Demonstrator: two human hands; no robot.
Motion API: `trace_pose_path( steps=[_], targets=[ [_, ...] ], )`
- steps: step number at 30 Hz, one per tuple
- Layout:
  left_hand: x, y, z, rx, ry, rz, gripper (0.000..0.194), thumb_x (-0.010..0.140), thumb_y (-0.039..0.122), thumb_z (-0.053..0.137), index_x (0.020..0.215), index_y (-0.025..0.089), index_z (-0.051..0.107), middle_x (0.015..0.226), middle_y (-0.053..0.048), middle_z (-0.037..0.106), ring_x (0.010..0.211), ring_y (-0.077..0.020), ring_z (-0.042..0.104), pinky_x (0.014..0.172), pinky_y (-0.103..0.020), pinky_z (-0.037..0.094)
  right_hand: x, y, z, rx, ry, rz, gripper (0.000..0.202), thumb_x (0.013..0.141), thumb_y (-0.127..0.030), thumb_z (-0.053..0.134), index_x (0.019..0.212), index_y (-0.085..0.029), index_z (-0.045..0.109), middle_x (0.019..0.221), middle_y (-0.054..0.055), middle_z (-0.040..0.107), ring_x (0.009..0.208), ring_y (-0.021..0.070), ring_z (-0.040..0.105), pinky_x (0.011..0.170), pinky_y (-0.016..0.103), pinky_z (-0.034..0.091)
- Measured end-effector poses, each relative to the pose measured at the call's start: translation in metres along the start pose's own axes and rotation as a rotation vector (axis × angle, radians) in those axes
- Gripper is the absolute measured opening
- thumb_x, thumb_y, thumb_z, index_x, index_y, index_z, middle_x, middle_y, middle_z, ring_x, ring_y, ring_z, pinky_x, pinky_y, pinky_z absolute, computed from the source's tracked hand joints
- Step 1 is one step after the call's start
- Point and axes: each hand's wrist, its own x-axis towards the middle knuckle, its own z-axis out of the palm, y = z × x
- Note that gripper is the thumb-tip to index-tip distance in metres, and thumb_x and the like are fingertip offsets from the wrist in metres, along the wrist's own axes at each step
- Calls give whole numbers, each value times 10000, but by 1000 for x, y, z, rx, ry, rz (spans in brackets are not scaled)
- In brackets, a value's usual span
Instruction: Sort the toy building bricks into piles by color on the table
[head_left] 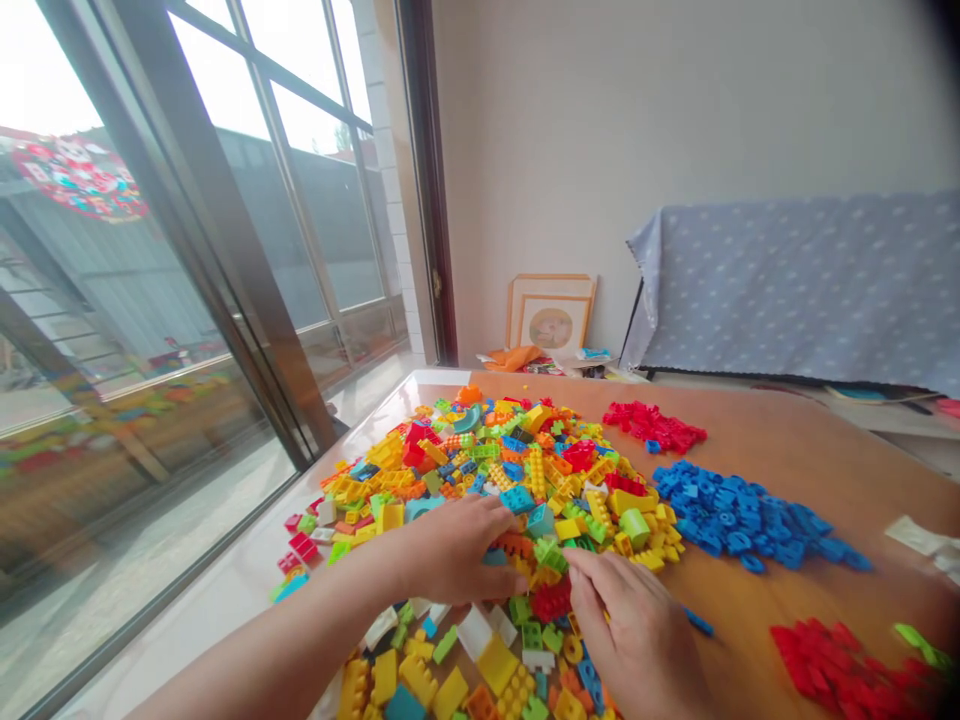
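A big mixed pile of plastic toy building bricks [536,470] in many colours covers the middle of the table. My left hand [465,550] reaches over the pile, palm down, with the thumb apart from the fingers around an orange-red ridged brick [514,545]. Close by on the right, my right hand [634,625] has its fingers curled together among the bricks. Its fingertips are beside a lime green brick [551,555] and a dark red brick [551,601]. Whatever lies between those fingertips is hidden from view.
Right of the pile lie a heap of blue bricks [742,510], a crimson heap [656,425] and a red heap [847,670]. White pieces [926,540] sit at the right edge of the brown table [750,600]. A glass sliding door [225,250] stands left.
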Motion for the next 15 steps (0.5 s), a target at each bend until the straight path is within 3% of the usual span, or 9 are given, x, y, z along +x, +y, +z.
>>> trace_pose_path(
  steps=[5,9,11,15],
  targets=[
    [-18,3,-20,-181,-82,77,444,899,562,628,1233,273,676,1107,-77,719,982,-242,671,846,-340,519,-2,1,0,4,-5,3,210,1007,-249,495,1087,-238,688,868,64,712,778,222,676,750,359,517],
    [-28,-14,-34,-415,-81,75,396,943,519,598,1244,284,698,1187,-57,729,1047,-227,679,925,-349,520,-3,1,0,18,-20,18,206,1008,-250,499,1094,-237,686,888,67,716,797,225,679,780,376,520],
    [-29,-34,-37,-490,-10,38,367,968,491,560,1219,271,712,1201,-56,729,1071,-229,677,944,-354,522,-3,1,0,25,-27,23,210,1006,-249,502,1103,-236,688,898,70,717,809,228,682,788,382,523],
    [-15,-83,-34,-388,285,-131,310,958,442,535,1092,241,730,1089,-58,746,992,-234,684,871,-347,541,-3,0,1,30,-31,21,213,1006,-257,506,1114,-236,687,910,78,721,823,233,685,785,383,529]
  ],
)
